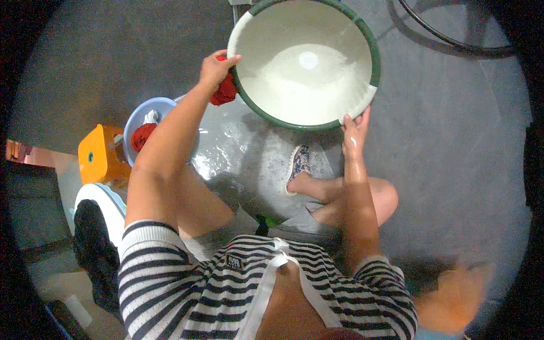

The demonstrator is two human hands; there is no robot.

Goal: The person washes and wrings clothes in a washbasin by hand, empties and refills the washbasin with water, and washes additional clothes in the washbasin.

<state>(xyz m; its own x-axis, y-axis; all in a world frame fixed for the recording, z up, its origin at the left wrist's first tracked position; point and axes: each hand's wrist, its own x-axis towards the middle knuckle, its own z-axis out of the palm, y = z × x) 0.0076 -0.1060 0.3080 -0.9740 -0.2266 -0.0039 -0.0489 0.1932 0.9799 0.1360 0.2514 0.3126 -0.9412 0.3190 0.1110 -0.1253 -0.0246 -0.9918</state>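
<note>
Out in front of me I hold a large round basin (309,85) with a white inside and a rim of green and white. My left hand (216,71) grips its left edge, thumb over the rim. A red cloth-like thing (225,92) shows just beneath that hand; whether the fingers also hold it is hidden. On the near right edge, my right hand (356,135) grips the rim from below, its skin wet and shining. A brighter patch covers the lower part of the basin's inside, and I cannot tell if water lies there.
Left of my left arm stands a light blue basin (131,116) with a dark red bundle (141,136) and something white in it. Beside it is an orange stool (97,156). Black cloth (93,238) hangs over a white rounded object (105,211). The grey floor (212,153) is wet.
</note>
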